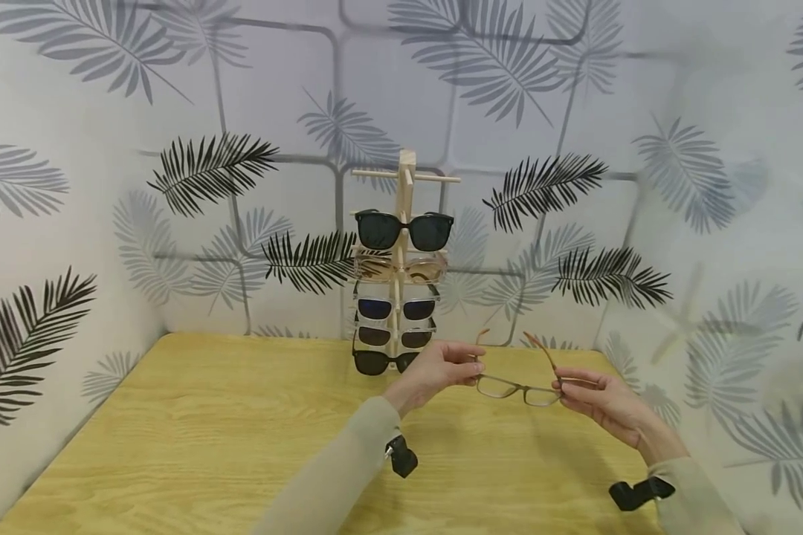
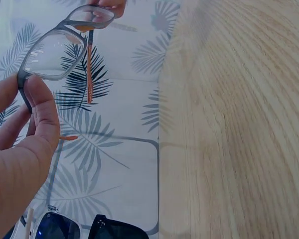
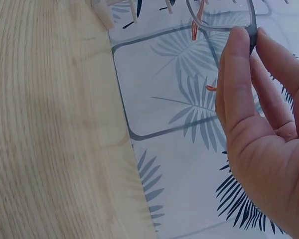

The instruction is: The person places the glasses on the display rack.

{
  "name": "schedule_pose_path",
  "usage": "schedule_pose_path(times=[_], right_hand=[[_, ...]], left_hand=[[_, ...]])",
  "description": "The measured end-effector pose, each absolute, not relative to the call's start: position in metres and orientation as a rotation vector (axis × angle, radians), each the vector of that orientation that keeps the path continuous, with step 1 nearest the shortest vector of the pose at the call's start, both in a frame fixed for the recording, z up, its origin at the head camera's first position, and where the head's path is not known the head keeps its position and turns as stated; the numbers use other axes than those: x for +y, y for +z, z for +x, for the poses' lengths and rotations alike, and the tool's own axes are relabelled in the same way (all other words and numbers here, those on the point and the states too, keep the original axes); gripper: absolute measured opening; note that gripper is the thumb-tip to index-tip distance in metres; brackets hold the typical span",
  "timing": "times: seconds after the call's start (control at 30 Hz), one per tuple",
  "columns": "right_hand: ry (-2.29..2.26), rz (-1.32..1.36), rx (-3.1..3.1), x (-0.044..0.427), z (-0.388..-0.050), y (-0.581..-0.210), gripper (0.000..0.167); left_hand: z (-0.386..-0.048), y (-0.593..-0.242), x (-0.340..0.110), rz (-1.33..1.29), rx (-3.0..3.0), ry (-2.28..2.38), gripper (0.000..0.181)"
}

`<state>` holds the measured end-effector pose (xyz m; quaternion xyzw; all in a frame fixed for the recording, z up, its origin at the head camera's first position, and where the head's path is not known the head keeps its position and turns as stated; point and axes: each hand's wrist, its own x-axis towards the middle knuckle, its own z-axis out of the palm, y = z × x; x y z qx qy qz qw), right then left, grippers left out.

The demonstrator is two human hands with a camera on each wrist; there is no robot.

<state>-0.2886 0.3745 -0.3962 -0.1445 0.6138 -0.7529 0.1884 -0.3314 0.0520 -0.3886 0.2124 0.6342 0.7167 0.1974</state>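
Observation:
A pair of eyeglasses (image 1: 523,388) with a thin grey frame, transparent lenses and orange-brown temple tips is held up over the table, temples unfolded and pointing toward the wall. My left hand (image 1: 438,369) pinches the frame's left end between thumb and fingers, near the hinge. At the opposite end, my right hand (image 1: 609,407) grips the other hinge corner the same way. In the left wrist view both lenses (image 2: 55,55) show; in the right wrist view just one rim (image 3: 224,26) does, at the top. Behind my left hand, a wooden display stand (image 1: 406,195) carries several sunglasses.
Black sunglasses (image 1: 378,230) hang highest on the stand, under a bare top peg (image 1: 438,177). Tinted pairs sit lower, and the lowest black pair (image 1: 371,362) is partly hidden by my left hand. The wooden table (image 1: 227,431) meets a leaf-patterned wall (image 1: 281,82).

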Motion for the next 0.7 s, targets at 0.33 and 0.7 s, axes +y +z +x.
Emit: schedule_pose_path(times=[0.33,0.7], right_hand=[[-2.133,-0.560,1.631,0.372,-0.286,-0.384,0.040],[-2.165,-0.625,1.709,0.363,-0.281,-0.365,0.041]], left_hand=[[-0.327,-0.377,0.035,0.707,1.750,1.961,0.039],[-0.323,-0.357,0.028,0.689,1.780,2.012,0.038]])
